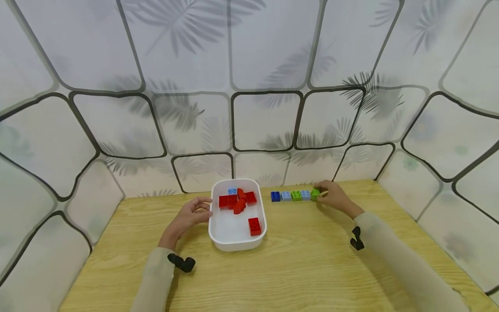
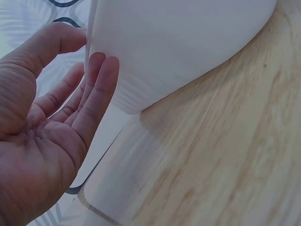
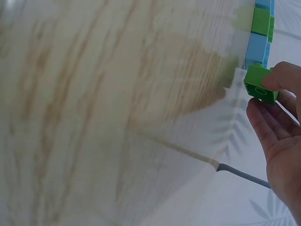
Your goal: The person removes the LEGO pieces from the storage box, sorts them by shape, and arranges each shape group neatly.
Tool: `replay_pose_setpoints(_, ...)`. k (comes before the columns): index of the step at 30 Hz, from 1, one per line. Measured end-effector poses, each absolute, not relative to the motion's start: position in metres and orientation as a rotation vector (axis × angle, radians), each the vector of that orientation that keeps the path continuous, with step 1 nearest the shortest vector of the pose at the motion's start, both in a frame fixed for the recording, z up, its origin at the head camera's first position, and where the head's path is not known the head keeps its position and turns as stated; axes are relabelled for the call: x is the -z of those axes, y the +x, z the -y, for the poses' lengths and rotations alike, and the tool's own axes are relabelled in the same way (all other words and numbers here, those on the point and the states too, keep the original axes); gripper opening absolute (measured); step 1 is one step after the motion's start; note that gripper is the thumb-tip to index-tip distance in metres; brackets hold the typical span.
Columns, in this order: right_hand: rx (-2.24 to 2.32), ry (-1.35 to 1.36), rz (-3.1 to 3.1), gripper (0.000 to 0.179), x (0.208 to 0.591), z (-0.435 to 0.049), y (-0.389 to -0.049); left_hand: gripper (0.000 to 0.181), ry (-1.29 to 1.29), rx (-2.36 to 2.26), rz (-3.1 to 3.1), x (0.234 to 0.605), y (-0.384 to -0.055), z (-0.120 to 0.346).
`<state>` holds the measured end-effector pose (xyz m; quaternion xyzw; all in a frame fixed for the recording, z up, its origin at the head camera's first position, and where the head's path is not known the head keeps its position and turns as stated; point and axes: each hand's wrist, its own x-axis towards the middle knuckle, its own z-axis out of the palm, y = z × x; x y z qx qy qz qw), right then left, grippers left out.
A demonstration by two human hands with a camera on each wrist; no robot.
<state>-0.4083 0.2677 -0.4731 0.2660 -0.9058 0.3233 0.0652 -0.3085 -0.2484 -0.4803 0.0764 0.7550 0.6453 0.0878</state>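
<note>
My right hand (image 1: 334,197) pinches a green building block (image 3: 260,84) between thumb and fingers. It holds the block at the right end of a row of blocks along the wall. In that row, from the left, are a dark blue block (image 1: 275,196), a light blue block (image 1: 286,196), a green block (image 1: 296,196) and another light blue block (image 1: 306,195). At the left side of a white plastic box (image 1: 230,246), my left hand (image 1: 192,212) touches the wall with relaxed fingertips (image 2: 109,66).
Inside the box lie several red blocks (image 1: 254,226), a light blue block (image 1: 232,191) and a red curved piece (image 1: 239,203). A patterned fabric wall (image 1: 265,121) rises behind the wooden table (image 1: 296,264) and along both sides.
</note>
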Motion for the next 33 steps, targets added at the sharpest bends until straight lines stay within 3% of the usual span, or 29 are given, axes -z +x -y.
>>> replay_pose_setpoints(15,-0.961,0.680,2.859,0.041,0.469,-0.281,-0.410,0.055,0.215,-1.935,-2.238,0.480,-0.309,0.247)
replay_pose_setpoints(33,-0.961,0.754,2.811,0.030,0.473,-0.282,-0.418,0.055,0.216,-1.928,-2.239,0.480,-0.309,0.248)
